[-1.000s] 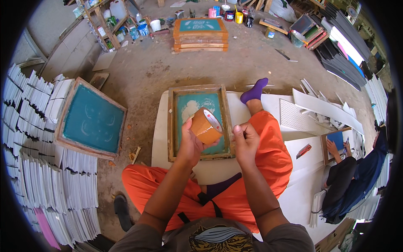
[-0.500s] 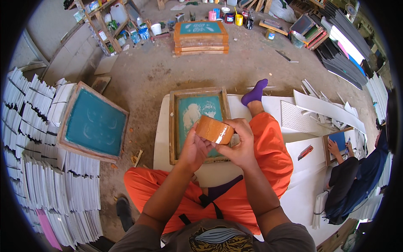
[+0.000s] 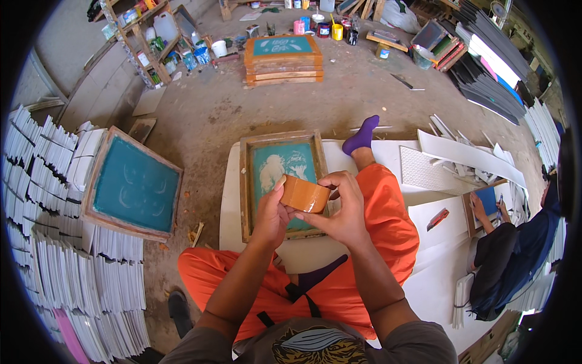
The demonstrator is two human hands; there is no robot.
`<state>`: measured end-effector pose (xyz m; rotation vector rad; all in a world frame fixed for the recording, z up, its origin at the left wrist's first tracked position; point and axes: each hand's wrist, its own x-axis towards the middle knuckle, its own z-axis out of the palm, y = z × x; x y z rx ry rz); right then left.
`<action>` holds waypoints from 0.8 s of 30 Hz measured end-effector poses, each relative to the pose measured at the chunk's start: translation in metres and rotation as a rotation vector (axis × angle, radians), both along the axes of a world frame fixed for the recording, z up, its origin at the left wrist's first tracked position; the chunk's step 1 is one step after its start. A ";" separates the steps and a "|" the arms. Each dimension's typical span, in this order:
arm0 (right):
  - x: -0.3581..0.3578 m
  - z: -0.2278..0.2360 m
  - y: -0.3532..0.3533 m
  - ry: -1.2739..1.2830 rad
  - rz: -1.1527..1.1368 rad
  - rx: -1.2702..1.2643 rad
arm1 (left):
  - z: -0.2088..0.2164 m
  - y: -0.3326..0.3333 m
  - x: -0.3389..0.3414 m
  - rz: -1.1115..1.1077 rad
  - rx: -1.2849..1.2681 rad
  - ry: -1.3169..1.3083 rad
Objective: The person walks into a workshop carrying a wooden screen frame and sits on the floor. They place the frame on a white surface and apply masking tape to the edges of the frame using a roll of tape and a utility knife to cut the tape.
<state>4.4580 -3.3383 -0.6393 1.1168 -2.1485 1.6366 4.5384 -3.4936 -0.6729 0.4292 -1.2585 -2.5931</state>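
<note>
Both hands hold a roll of brown packing tape (image 3: 303,194) in front of me. My left hand (image 3: 270,215) grips its left side, thumb up along the rim. My right hand (image 3: 341,206) closes over its right side, fingertips on the tape's outer face. Right under the roll lies a wooden screen-printing frame (image 3: 247,182) with a teal mesh and a pale design, resting on a white board (image 3: 227,200) on the floor. I sit on the ground in orange trousers (image 3: 388,224) with a purple sock (image 3: 362,136) stretched out to the right of the frame.
A second teal frame (image 3: 133,185) leans on stacks of white sheets (image 3: 54,242) at left. A pile of frames (image 3: 283,57) and paint pots (image 3: 315,27) stand further off. White boards (image 3: 467,155) lie at right, where another person (image 3: 515,242) sits working on a small frame.
The tape roll came down from a raised, upright hold in my left hand to a flat hold. My right hand closed onto it.
</note>
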 end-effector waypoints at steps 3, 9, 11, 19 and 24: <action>-0.002 -0.012 0.003 -0.023 0.026 -0.053 | 0.001 -0.001 0.002 -0.057 0.095 -0.037; -0.002 -0.025 0.004 -0.096 0.078 -0.111 | 0.000 -0.004 0.000 -0.136 0.286 -0.022; -0.001 -0.026 0.003 -0.113 0.090 -0.122 | -0.005 -0.008 0.000 -0.187 0.324 0.015; -0.001 -0.009 -0.001 0.138 -0.040 -0.037 | -0.023 -0.012 0.001 -0.242 0.272 -0.050; 0.003 0.002 -0.002 0.172 -0.083 0.067 | -0.002 -0.006 0.004 -0.073 0.036 -0.034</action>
